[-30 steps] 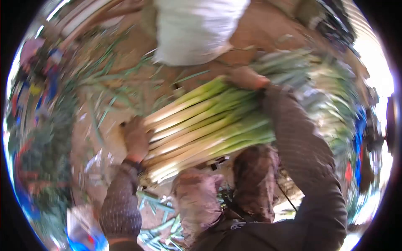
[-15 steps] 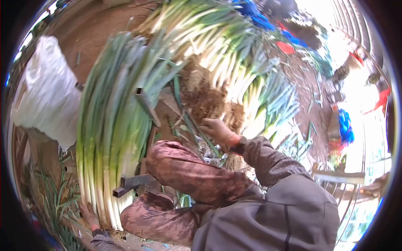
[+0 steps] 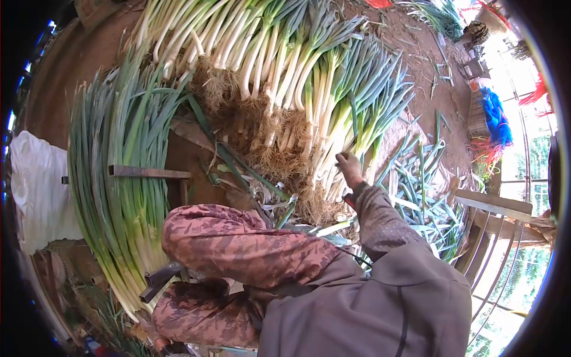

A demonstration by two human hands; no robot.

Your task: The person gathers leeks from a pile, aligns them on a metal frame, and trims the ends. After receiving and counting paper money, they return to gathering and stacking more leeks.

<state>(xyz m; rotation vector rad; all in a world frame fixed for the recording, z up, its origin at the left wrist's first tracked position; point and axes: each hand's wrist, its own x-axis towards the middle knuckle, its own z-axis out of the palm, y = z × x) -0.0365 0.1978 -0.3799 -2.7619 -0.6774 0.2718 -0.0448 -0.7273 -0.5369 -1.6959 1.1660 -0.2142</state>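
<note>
A long bundle of leeks (image 3: 119,178) lies at the left across a metal frame (image 3: 148,172), white ends toward the bottom. By those ends my left hand (image 3: 159,343) shows only in part at the lower edge, its fingers hidden. Over the right part of a large leek pile (image 3: 279,77), my right hand (image 3: 351,168) is at the pale stems with its fingers curled together. What it grips, if anything, cannot be made out. Brown roots (image 3: 279,160) of the pile face my knees.
A white sack (image 3: 44,190) hangs at the far left. Loose leaves (image 3: 422,184) and a metal rack (image 3: 493,205) are on the right, with blue ties (image 3: 495,119) beyond. A square metal bar end (image 3: 160,279) sticks out beside my legs.
The view has shifted, and the pile shows lower and more fully. My right hand has moved from beside the roots to the stems farther right. My left hand is now mostly out of sight.
</note>
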